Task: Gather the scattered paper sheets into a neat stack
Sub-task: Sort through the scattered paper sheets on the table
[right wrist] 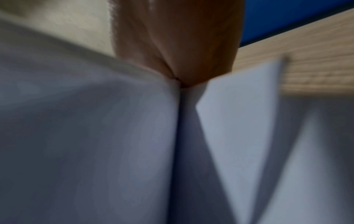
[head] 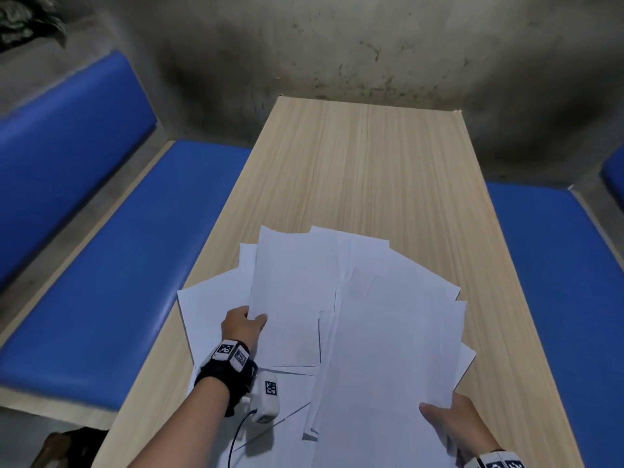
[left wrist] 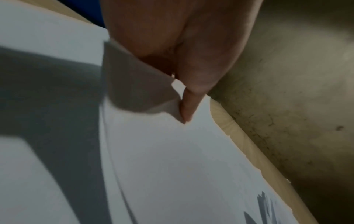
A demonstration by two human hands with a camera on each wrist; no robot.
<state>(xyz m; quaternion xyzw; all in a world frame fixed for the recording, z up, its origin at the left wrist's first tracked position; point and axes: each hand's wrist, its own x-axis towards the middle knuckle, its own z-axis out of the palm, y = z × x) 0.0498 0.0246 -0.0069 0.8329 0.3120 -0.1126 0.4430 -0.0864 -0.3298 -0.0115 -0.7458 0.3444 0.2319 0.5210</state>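
Several white paper sheets [head: 354, 298] lie fanned and overlapping on the near half of the light wooden table [head: 371, 157]. My left hand [head: 251, 320] pinches the near left corner of one sheet [head: 290, 292], thumb on top; in the left wrist view the thumb [left wrist: 186, 109] presses the lifted paper corner [left wrist: 138, 91]. My right hand [head: 445, 420] grips a loose bundle of sheets [head: 388, 383] at its near right edge, thumb on top and fingers hidden beneath. The right wrist view is blurred, with the hand [right wrist: 178, 57] closed on paper [right wrist: 114, 136].
Blue padded benches [head: 118, 258] run along both long sides of the table, the right one [head: 557, 282] close to the edge. A stained concrete wall [head: 337, 45] stands behind the table's far end. One sheet [head: 199, 309] overhangs the table's left edge.
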